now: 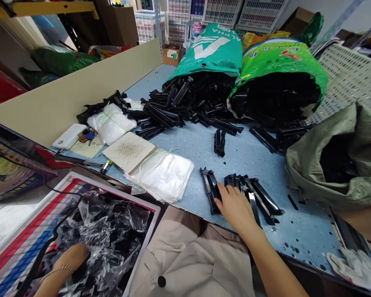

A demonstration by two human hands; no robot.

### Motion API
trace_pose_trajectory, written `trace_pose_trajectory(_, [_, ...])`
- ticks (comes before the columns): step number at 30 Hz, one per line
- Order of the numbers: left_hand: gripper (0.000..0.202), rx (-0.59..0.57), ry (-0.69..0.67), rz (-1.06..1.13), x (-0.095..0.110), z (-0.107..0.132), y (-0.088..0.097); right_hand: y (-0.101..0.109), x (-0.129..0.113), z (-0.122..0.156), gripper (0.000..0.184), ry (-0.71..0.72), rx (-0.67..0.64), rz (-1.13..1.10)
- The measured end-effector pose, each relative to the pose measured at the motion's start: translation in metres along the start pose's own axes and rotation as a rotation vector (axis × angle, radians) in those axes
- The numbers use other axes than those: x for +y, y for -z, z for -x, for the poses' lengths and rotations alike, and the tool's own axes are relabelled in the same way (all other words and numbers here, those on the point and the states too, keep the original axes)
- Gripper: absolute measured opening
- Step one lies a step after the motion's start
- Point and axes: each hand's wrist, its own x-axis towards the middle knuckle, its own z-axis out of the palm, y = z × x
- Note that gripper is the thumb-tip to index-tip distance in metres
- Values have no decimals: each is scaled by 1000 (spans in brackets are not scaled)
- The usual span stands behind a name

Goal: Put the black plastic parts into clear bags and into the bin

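My right hand (235, 206) lies palm down on the blue table (241, 156), fingers resting on a row of long black plastic parts (253, 194) near the front edge. One more black part (209, 187) lies just left of the fingers. My left hand (70, 258) is low at the left, reaching into a striped sack (34, 218) filled with clear plastic bags holding black parts (108, 235); its fingers are buried in the plastic and hidden. A single black part (219, 142) lies farther back on the table.
A big heap of black parts (185, 105) spills from two green sacks (216, 49) at the back. Bundles of clear bags (163, 175), a beige board (130, 151), a white power bank (68, 136) and keys lie left. A grey-green sack (336, 161) stands right.
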Motion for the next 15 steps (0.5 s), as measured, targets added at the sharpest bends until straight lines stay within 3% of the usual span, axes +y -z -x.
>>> trace_pose_trajectory(3, [24,98,-130,103,83,-36,25,-3,-9,-7,39,-40,-45,-55])
trace_pose_trajectory(6, [22,379,-389,176,185,-59,50,-5,-12,-14,35,-109,-75,-185])
trace_pose_trajectory(8, [23,535,-454,86,236,-69,61,-7,-7,-14,36,-135,-73,-355])
trace_pose_trajectory(9, [21,547,-461,57,251,-74,64,-8,-4,-12,37,-150,-70,-466])
trace_pose_trajectory(11, [16,476,-434,103,261,-86,70,-11,4,-6,40,-187,-66,-729])
trace_pose_trajectory(15, [12,301,-347,351,235,-112,82,-15,8,2,49,-310,-66,-1271])
